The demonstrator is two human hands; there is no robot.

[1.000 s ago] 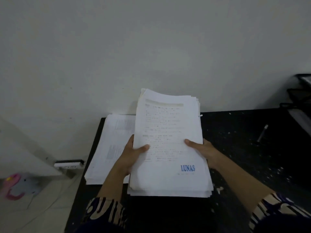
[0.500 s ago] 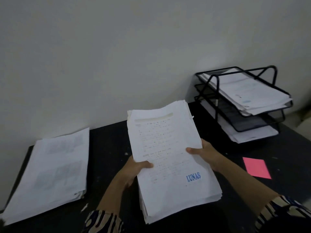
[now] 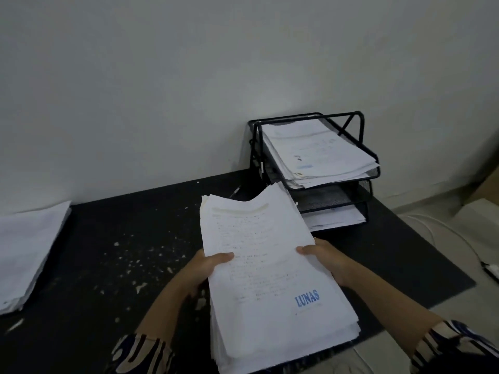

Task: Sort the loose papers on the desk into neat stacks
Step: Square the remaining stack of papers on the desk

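We have swung the thick paper stack [image 3: 267, 268] rightward toward the wire tray [image 3: 313, 163]; our left hand [image 3: 205, 268] and right hand [image 3: 324, 259] grip its sides, thumbs on top, above the desk [image 3: 121, 238], probably for filing.

1. The left hand [image 3: 201, 268] grips a thick white paper stack [image 3: 270, 265] at its left edge, thumb on top.
2. The right hand [image 3: 325, 259] grips the right edge likewise.
3. Both forearms reach forward from patterned sleeves [image 3: 143, 354].

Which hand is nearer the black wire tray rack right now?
Right. The right hand grips the held paper stack just below the tray rack; the left hand grips the stack's far side.
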